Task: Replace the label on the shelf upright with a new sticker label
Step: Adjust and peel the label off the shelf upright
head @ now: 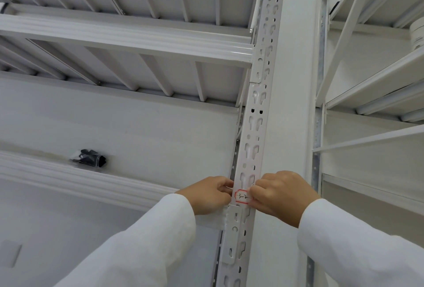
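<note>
Your left hand (210, 195) and right hand (278, 195) pinch the flimsy red-bordered paper sticker label (242, 197) at nine and three o'clock against the white slotted steel upright (252, 130).

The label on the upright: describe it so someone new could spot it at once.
Find the white perforated shelf upright running up the middle. Follow it down to where the left hand and right hand meet. The label between them is the only red-bordered, handwritten thing on the white metal.

Glossy white painted metal upright (257, 126); matt paper label (242, 197); white cloth sleeves (146, 240).
</note>
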`<control>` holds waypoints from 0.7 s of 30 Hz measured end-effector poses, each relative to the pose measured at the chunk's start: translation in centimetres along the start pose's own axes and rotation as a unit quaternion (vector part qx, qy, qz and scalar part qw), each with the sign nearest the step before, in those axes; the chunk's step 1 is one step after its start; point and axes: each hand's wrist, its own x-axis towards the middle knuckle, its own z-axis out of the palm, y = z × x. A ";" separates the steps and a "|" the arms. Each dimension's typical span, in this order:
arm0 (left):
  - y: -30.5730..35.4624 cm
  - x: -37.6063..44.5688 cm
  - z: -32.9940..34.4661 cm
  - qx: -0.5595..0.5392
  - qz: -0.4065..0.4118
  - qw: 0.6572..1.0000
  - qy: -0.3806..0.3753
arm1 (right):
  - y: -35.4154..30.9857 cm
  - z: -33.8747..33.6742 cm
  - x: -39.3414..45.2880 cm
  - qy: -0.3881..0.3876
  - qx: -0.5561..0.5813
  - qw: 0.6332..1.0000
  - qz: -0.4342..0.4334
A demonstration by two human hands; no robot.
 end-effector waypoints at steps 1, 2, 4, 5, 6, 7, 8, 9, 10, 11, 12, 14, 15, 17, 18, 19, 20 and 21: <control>0.0 0.0 0.0 0.001 -0.002 1.000 0.000 | -0.1 0.1 -0.1 -0.002 -0.005 1.000 0.001; -0.1 0.1 0.0 0.001 -0.001 1.000 -0.002 | -0.3 0.1 -0.1 -0.007 -0.008 1.000 0.002; -0.2 0.1 0.0 -0.002 0.000 1.000 -0.004 | -0.5 0.0 -0.2 -0.012 -0.009 1.000 0.008; -0.2 0.1 0.0 0.000 -0.001 1.000 -0.003 | -0.6 0.1 -0.2 -0.011 -0.008 1.000 0.011; -0.1 0.1 0.0 0.002 -0.002 1.000 -0.001 | -0.6 0.1 -0.3 -0.013 -0.007 1.000 0.013; -0.1 0.0 0.0 0.004 -0.004 1.000 0.001 | -0.6 0.1 -0.3 -0.012 -0.006 1.000 0.013; -0.1 0.0 0.0 0.006 -0.002 1.000 0.003 | -0.6 0.1 -0.3 -0.010 -0.006 1.000 0.013; 0.0 0.0 0.0 0.008 -0.001 1.000 0.003 | -0.6 0.1 -0.3 -0.006 -0.005 1.000 0.013; 0.0 0.0 0.0 0.009 -0.002 1.000 0.004 | -0.7 0.1 -0.3 -0.001 -0.003 1.000 0.012; 0.0 -0.1 0.0 0.009 -0.004 1.000 0.005 | -0.7 0.1 -0.3 0.005 -0.001 1.000 0.011; 0.0 -0.1 0.1 0.007 -0.004 1.000 0.006 | -0.7 0.2 -0.3 0.011 0.002 1.000 0.011; 0.1 -0.2 0.2 0.006 -0.005 1.000 0.007 | -0.9 0.3 -0.3 0.027 0.006 0.999 0.017; 0.1 -0.2 0.1 0.009 -0.007 1.000 0.007 | -1.0 0.3 -0.4 0.032 0.010 0.999 0.022; 0.1 -0.2 0.1 0.012 -0.006 1.000 0.005 | -1.2 0.4 -0.6 0.032 0.018 0.999 0.035; 0.1 -0.2 0.1 0.012 -0.004 1.000 0.004 | -1.3 0.3 -0.8 0.028 0.024 0.998 0.044; 0.0 -0.2 0.0 0.013 -0.006 1.000 0.004 | -1.3 0.2 -1.0 0.021 0.039 0.997 0.059; 0.1 -0.2 -0.1 0.013 -0.006 1.000 0.004 | -1.4 0.0 -1.2 0.014 0.069 0.994 0.085; 0.1 -0.1 -0.1 0.011 -0.007 1.000 0.005 | -1.4 -0.2 -1.4 0.012 0.107 0.987 0.122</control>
